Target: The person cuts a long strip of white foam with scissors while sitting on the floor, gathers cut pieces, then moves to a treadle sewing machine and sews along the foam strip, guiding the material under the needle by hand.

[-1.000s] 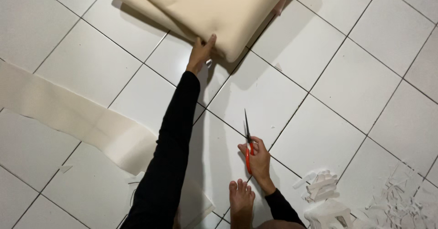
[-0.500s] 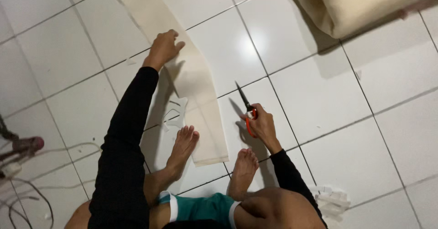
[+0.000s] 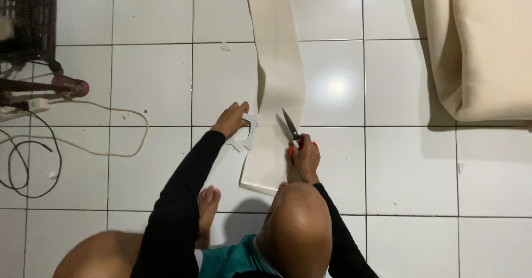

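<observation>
Long cream foam strip (image 3: 280, 84) lies flat on tiled floor (image 3: 388, 161), left hand (image 3: 230, 120) pinching white paper template (image 3: 247, 131) at its edge, right hand (image 3: 305, 159) closed round red-handled scissors (image 3: 292, 131), blades up.

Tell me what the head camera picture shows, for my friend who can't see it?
A person sitting on a white tiled floor holds red-handled scissors in the right hand, while the left hand touches a small white cut-out at the edge of a long cream foam strip. A thick folded foam sheet lies at the right; cables lie at the left.
</observation>
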The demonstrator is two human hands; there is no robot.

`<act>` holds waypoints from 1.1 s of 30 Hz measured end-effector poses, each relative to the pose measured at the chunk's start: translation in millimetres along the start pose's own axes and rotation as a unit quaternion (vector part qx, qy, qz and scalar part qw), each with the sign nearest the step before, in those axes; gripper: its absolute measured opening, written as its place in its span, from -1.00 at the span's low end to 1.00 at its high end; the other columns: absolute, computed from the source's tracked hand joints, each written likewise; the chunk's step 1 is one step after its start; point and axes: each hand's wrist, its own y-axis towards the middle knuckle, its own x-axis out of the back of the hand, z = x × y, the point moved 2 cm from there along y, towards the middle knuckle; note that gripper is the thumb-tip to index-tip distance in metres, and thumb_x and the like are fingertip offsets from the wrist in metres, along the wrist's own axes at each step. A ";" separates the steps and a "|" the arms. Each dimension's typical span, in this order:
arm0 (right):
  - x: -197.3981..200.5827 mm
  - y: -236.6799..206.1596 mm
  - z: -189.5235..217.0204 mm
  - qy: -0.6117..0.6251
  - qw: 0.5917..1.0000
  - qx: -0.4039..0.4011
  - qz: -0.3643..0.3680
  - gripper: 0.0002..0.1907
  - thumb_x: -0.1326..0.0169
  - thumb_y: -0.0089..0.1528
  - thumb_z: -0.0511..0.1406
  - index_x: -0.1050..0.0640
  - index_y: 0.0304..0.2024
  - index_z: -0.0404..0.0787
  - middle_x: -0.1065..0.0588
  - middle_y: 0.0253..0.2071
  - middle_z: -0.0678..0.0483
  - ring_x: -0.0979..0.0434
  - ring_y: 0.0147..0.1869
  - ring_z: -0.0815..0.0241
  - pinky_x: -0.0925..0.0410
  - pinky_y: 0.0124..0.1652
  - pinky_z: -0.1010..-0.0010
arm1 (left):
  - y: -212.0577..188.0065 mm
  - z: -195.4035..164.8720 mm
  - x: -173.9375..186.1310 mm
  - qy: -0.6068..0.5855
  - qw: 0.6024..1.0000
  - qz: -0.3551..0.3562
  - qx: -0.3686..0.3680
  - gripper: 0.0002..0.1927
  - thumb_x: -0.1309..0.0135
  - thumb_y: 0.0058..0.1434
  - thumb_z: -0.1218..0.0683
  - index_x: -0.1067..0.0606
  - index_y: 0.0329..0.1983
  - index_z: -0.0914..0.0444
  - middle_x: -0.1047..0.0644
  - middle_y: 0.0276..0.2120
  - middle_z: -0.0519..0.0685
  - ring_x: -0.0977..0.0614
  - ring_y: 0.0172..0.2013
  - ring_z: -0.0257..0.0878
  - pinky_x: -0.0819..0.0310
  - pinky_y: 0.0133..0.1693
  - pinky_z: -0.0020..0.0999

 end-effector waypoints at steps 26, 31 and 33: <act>134.9 -156.1 99.3 0.097 0.970 -0.113 -0.190 -0.72 -0.06 0.44 -0.28 -0.50 0.12 -0.32 -0.64 -0.13 -0.09 -0.68 -0.10 0.21 -0.52 -0.13 0.37 | -79.0 -164.8 -3.9 -0.310 0.751 0.363 -0.457 -0.60 -0.23 0.23 0.13 -0.41 0.07 0.33 -0.58 -0.13 0.06 -0.67 -0.15 -0.24 -0.67 -0.14 -0.31; 208.5 -262.3 72.2 0.061 0.932 -0.086 -0.348 -0.87 -0.02 0.54 -0.36 -0.50 0.10 -0.28 -0.57 -0.02 -0.05 -0.64 0.07 0.18 -0.56 0.04 0.34 | -123.0 -243.6 -66.4 -0.360 0.706 0.435 -0.427 -0.64 -0.20 0.25 0.13 -0.49 0.07 0.38 -0.55 -0.17 0.05 -0.67 -0.19 -0.24 -0.72 -0.14 -0.29; 229.7 -290.6 78.0 0.043 0.941 -0.097 -0.321 -0.86 -0.01 0.49 -0.34 -0.50 0.09 -0.19 -0.56 -0.06 0.04 -0.62 0.08 0.19 -0.55 0.04 0.32 | -131.3 -251.9 -76.7 -0.355 0.733 0.490 -0.309 -0.66 -0.10 0.27 0.09 -0.53 0.03 0.39 -0.56 -0.27 0.02 -0.65 -0.24 -0.25 -0.70 -0.20 -0.28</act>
